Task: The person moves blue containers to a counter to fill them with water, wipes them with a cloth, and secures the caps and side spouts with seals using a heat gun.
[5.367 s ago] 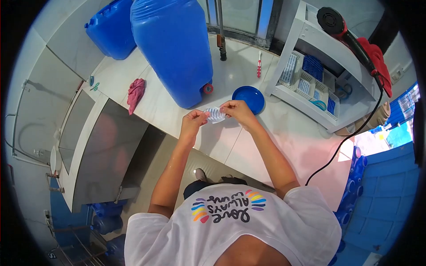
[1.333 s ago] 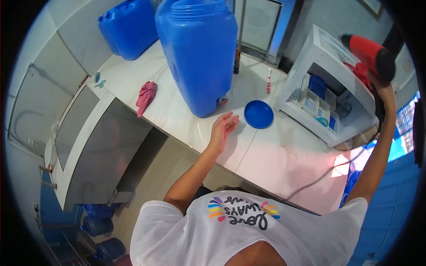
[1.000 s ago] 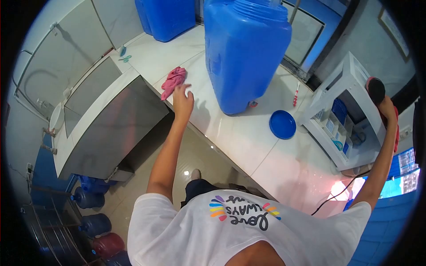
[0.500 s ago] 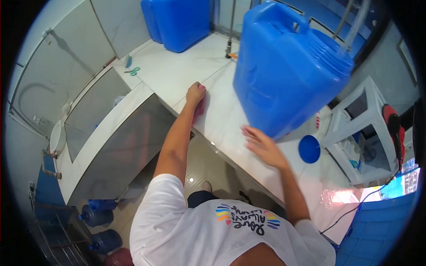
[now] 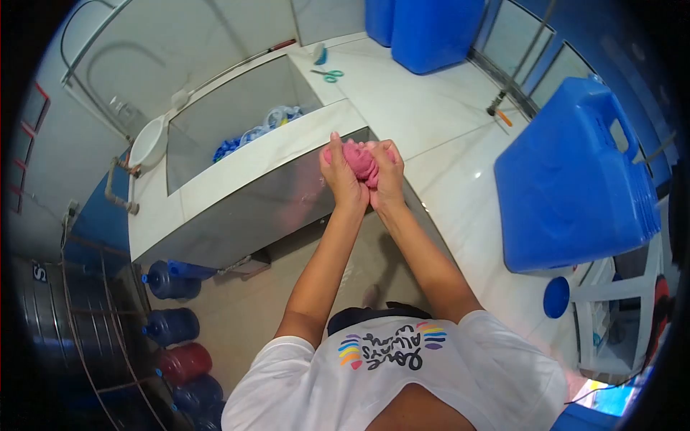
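Left hand (image 5: pixel 344 174); right hand (image 5: pixel 387 174) — both curled

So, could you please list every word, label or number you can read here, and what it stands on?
"love ALWAYS": white shirt; the next word is partly lost in folds.
"S": small dark sign, far left; anything more is too blurred.
Blue jug beside the stand: marks too faint to read.

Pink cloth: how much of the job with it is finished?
Picking up looks done: the cloth is off the counter. Now the left hand and right hand hold it bunched together. Putting it down is probably left, since both hands still grip it. I can't tell whether any wiping remains.
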`<action>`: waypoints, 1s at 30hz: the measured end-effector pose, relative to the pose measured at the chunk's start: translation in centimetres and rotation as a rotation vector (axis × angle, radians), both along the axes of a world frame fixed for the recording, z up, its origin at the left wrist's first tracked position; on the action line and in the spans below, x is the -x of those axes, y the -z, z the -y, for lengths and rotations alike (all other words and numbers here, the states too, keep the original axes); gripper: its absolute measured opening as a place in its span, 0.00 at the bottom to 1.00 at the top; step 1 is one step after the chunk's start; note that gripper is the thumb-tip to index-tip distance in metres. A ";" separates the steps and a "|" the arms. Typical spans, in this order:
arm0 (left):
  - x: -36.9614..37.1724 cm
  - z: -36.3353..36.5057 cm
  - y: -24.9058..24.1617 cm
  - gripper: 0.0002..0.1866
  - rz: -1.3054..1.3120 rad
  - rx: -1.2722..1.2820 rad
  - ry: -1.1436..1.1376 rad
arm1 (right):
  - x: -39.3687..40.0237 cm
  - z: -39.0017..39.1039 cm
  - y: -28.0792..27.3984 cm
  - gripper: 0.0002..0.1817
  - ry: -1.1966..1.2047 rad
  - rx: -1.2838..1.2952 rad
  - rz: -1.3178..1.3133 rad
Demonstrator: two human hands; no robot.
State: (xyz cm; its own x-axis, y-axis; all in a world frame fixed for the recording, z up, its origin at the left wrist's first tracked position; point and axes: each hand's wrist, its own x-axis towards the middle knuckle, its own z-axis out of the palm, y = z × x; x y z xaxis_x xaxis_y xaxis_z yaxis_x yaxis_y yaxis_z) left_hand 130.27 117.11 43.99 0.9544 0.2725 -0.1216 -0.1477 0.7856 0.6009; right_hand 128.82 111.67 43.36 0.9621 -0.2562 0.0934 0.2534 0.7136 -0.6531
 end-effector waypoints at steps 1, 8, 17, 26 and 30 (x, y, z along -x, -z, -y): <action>-0.2 -1.0 -1.0 0.09 0.063 -0.075 -0.065 | -0.3 -1.1 -0.5 0.05 -0.027 -0.161 -0.078; 1.9 -7.8 -4.0 0.12 0.965 -1.233 -0.303 | -3.9 -4.6 2.7 0.05 -0.395 0.319 0.425; 5.7 -8.4 5.1 0.08 1.579 -1.973 0.300 | -2.4 -8.6 3.0 0.09 -1.538 1.312 -0.170; 2.7 -4.0 21.3 0.07 0.720 -2.073 0.688 | -3.1 -8.5 14.3 0.10 -0.969 1.895 0.104; 3.1 -3.0 17.3 0.11 0.639 -1.763 0.263 | -5.9 -7.3 14.8 0.10 -0.817 1.836 -0.066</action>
